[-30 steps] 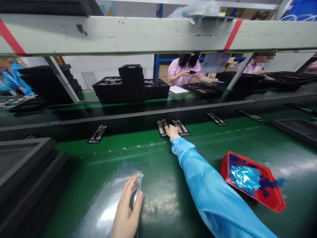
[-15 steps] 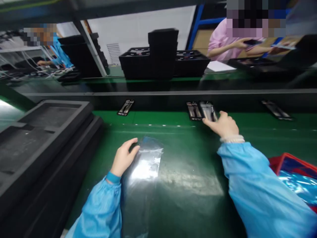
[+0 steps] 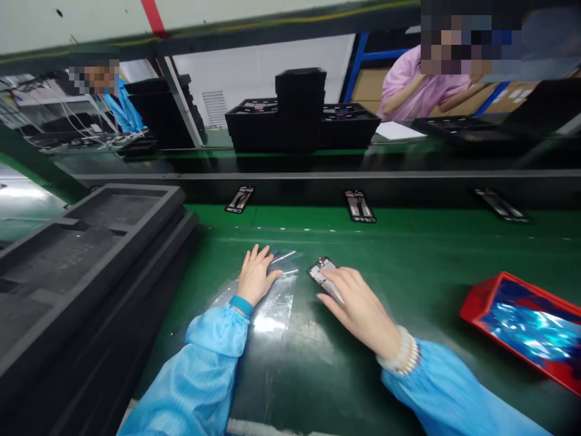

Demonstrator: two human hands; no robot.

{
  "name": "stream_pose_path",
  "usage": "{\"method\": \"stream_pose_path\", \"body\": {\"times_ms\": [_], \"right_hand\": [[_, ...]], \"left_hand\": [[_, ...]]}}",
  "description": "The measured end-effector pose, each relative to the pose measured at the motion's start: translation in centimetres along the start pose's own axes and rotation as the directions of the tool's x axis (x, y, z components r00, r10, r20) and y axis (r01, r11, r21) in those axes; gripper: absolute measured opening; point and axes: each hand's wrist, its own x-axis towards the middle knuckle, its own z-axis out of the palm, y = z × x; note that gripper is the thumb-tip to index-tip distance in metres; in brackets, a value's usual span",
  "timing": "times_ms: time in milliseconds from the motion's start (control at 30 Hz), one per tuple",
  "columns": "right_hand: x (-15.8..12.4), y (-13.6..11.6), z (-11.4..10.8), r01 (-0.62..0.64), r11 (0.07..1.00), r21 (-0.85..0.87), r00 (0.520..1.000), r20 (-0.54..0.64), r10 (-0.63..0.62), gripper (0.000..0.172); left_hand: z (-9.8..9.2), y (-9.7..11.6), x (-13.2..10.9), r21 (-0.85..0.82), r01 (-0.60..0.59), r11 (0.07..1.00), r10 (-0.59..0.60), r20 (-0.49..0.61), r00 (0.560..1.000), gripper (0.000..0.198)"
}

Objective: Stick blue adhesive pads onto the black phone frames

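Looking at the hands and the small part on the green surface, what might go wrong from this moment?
1. The right hand holds the phone part only at one end, near the fingertips; it might slip or tilt.
2. The left hand rests flat on the clear plastic bag, whose opening is not visibly spread, so the part may catch on its edge.
3. The bag looks thin and glossy; it may slide on the green surface.
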Motion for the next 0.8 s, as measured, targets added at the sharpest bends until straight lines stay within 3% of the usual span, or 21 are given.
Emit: {"method": "stream_pose_path", "body": {"times_ms": [167,300,467,633,800], "right_hand": [[6.6,-2.9,2.0,0.061,0.998,0.026,0.997,-0.039,-0.06,0.021],[9.6,-3.2,3.7,0.052,0.999,0.012,0.999,-0.015,-0.052,0.022],[9.8,-2.2,4.7,0.039,0.999,0.021,0.999,0.013,-0.039,0.021],[9.0,-1.8,4.4,0.048,0.998,0.027,0.998,0.033,-0.049,0.019],[8.8,-2.1,3.5,0.096,0.995,0.015,0.995,0.017,-0.096,0.018]], "left_hand": [[-0.2,0.9,-1.1,-0.084,0.031,0.996,-0.041,-0.119,0.992,0.036],[0.0,1.3,-1.4,-0.19,0.067,0.979,-0.103,-0.182,0.978,0.041],[0.8,1.4,-1.1,-0.377,0.079,0.923,-0.158,-0.184,0.97,0.057],[1.4,0.9,-0.8,-0.501,0.1,0.86,-0.202,-0.153,0.967,0.034],[0.6,1.0,-0.9,-0.51,0.089,0.855,-0.189,-0.148,0.971,0.016]]}}
